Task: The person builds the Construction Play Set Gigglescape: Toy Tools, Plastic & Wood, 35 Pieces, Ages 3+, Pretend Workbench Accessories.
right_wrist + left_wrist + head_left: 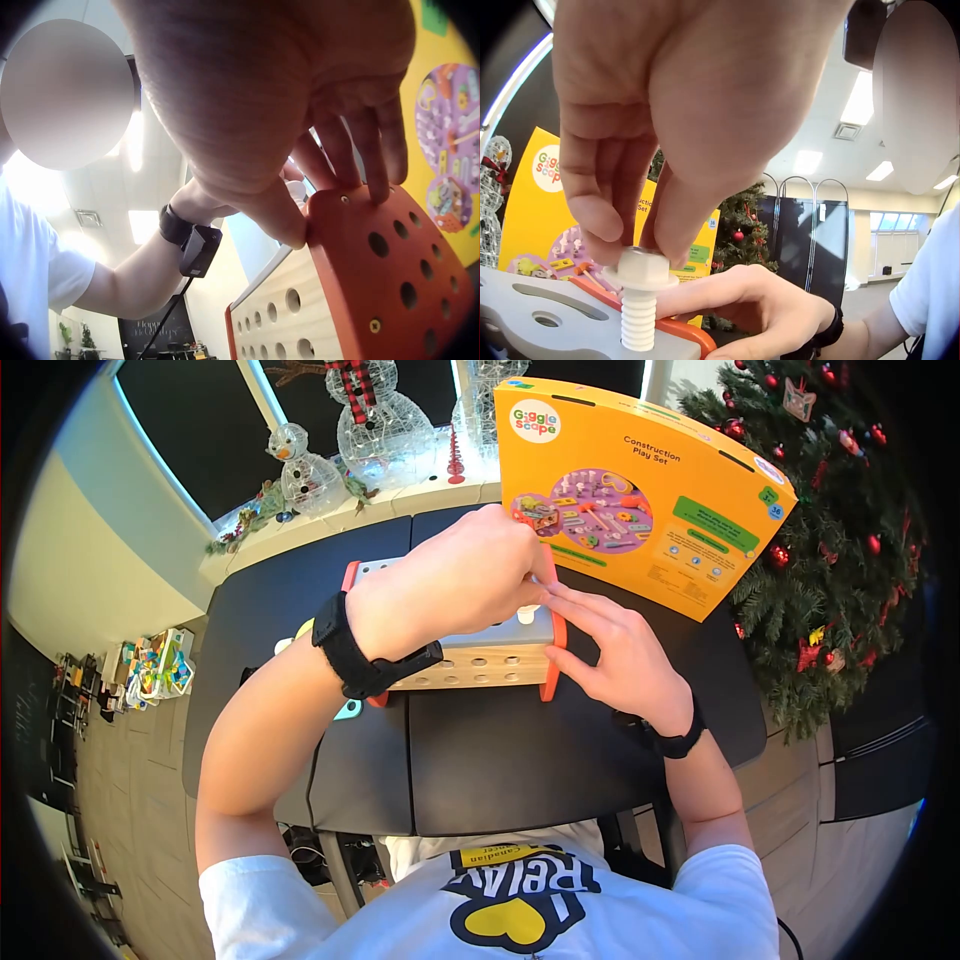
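Observation:
My left hand (450,580) pinches the hex head of a white toy bolt (639,304) between thumb and fingers. The bolt stands upright, its threaded shank over the grey top (540,300) of a wooden toy workbench (470,668) and much of the thread showing above the surface. My right hand (625,660) rests on the workbench's red end panel (386,270). Its thumb lies at the front edge and its fingers reach over the panel's top, the index finger stretched toward the bolt.
A yellow construction play set box (620,490) stands behind the workbench on the black table (520,760). A light blue piece (349,709) with a hole lies by the workbench's left end. Lit snowmen (380,420) and a decorated Christmas tree (820,560) stand beyond.

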The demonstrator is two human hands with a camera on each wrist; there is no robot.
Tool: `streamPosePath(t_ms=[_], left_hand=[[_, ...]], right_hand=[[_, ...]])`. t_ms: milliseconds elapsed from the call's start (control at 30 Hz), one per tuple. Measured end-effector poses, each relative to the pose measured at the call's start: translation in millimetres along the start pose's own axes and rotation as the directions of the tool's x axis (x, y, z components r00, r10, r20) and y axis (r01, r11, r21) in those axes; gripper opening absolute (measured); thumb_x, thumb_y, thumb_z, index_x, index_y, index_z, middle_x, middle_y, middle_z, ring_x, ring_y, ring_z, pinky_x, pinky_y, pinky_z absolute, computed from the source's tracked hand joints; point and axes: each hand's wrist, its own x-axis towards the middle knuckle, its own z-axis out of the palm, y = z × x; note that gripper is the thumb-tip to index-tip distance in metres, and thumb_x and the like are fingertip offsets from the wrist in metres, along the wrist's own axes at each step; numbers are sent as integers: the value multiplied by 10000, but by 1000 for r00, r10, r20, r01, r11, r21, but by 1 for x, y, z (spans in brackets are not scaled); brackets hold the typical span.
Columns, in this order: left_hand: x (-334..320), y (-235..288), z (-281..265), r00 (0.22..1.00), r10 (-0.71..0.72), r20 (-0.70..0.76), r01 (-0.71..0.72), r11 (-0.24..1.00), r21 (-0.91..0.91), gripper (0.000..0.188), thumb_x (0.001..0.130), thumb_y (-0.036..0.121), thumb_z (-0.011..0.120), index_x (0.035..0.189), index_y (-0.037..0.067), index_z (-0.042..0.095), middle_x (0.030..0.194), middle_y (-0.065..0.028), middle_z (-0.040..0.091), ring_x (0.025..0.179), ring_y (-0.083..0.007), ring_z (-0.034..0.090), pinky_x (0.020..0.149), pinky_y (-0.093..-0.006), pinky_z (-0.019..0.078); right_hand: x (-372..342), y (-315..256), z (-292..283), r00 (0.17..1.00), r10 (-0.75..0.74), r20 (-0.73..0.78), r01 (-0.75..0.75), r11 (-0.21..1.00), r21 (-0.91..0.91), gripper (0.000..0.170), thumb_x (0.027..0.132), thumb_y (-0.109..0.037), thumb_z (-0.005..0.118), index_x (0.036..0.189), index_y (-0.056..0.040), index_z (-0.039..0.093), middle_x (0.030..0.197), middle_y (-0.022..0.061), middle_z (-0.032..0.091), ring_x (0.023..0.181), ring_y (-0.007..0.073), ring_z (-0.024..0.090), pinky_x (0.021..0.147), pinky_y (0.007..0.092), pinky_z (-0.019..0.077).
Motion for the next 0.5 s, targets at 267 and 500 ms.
streamPosePath(t_ms=[267,500], left_hand=[[-1,-17,7,958,261,-120,-275,954,-117,246,807,-80,676,1022,5,762,953,-170,740,950,-368,708,842,-418,571],[-1,3,3,998,44,-41,-37,985,166,115,838,21,726,946,-12,743,860,-158,707,880,-369,710,817,-428,572]], right_hand=[[0,-3,-3,1000,25,16,-25,1000,6,508,870,-186,792,1322,5,663,1375,179,664,1184,363,668,1009,422,553],[0,-2,-1,1000,4,7,-4,1000,2,514,881,-197,783,1338,1,656,1410,176,645,1213,355,655,1032,427,539]])
